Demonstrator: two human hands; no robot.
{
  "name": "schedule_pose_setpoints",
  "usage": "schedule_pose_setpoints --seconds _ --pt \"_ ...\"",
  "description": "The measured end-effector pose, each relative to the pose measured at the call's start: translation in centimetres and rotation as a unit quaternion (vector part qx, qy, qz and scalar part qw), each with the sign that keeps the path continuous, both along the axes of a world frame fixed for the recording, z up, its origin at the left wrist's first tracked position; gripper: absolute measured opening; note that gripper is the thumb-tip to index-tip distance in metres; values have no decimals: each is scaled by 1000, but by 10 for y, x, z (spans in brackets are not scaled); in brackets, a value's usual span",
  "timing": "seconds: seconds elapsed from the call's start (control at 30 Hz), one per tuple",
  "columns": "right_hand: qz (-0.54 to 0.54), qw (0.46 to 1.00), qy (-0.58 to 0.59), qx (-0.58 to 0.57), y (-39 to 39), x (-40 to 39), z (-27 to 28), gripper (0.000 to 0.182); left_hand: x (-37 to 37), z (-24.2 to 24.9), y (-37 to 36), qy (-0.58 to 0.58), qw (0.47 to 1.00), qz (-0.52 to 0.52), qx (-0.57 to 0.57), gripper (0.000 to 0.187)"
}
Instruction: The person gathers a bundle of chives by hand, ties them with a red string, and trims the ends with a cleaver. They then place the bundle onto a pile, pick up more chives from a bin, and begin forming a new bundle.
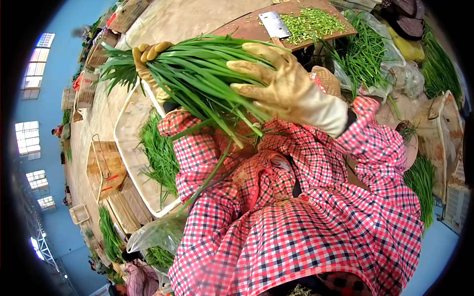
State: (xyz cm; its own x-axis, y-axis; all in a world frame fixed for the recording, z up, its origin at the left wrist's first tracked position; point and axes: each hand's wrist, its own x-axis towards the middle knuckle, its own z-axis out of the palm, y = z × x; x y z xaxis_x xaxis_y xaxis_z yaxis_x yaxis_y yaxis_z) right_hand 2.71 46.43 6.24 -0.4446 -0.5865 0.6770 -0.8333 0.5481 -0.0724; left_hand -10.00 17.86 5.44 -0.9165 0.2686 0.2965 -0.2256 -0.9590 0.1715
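A long bunch of green leafy stalks (197, 64) stretches across the upper middle, leaf tips to the left and paler stem ends hanging near the chest. My left hand (149, 61), in a stained yellowish glove, has its fingers wrapped round the leafy end. On the other end lies my right hand (281, 81), in a similar glove with a long white cuff; its fingers are spread and stretched out over the stalks. A few stems droop below the bunch, in front of the checked clothing.
A cleaver (274, 24) lies on a wooden board (237, 24) beside chopped green pieces (313, 24). At left, a white crate (129, 111) holds more greens. Greens in plastic (363, 54) are at upper right. Another person (140, 278) is at lower left.
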Motion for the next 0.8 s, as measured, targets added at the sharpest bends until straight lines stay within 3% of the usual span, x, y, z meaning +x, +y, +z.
schedule_pose_setpoints --seconds 0.03,0.1,0.17,0.23,0.27,0.3,0.37,0.4,0.43,0.53,0.57,0.63,0.7,0.73,0.77,0.8 --pt "7 1000 -18 7 4 -9 -6 22 0 1 1 -1 1000 7 -15 24" --pt "-38 999 -18 14 12 -16 -26 14 -1 5 6 -21 997 57 -38 25" --pt "-38 998 -12 39 34 -3 -31 20 1 10 16 -44 985 139 -94 23" --pt "-49 990 -99 86 63 12 -46 17 6 17 23 -52 971 183 -143 19" --pt "-78 960 -207 170 77 20 -36 11 5 18 21 -51 969 193 -145 19" --pt "-183 881 -285 331 80 27 -28 17 4 18 20 -50 967 203 -148 19" --pt "-227 832 -431 264 78 36 4 27 5 19 17 -68 961 211 -163 20" --pt "-185 927 -274 178 70 36 5 31 2 19 18 -76 957 226 -165 20" --pt "-134 982 -107 83 60 35 5 38 -1 18 19 -84 953 240 -168 20" --pt "-67 991 56 101 8 21 21 46 -15 6 11 -98 963 204 -144 16" --pt "-61 988 88 108 -8 12 18 31 -13 8 14 -105 961 204 -152 18" --pt "-53 985 125 107 -24 -9 -7 23 -17 9 12 -121 958 195 -171 21" --pt "-66 995 45 59 -21 -16 -24 20 -22 4 5 -116 957 212 -162 20" --pt "-34 990 78 114 -12 -17 -30 17 -25 0 0 -118 950 231 -175 20" --pt "4 983 156 96 -1 -13 -30 11 -27 -2 -4 -120 942 249 -188 19" --pt "3 982 142 125 9 -2 -24 10 -27 -2 -8 -125 939 253 -198 19"
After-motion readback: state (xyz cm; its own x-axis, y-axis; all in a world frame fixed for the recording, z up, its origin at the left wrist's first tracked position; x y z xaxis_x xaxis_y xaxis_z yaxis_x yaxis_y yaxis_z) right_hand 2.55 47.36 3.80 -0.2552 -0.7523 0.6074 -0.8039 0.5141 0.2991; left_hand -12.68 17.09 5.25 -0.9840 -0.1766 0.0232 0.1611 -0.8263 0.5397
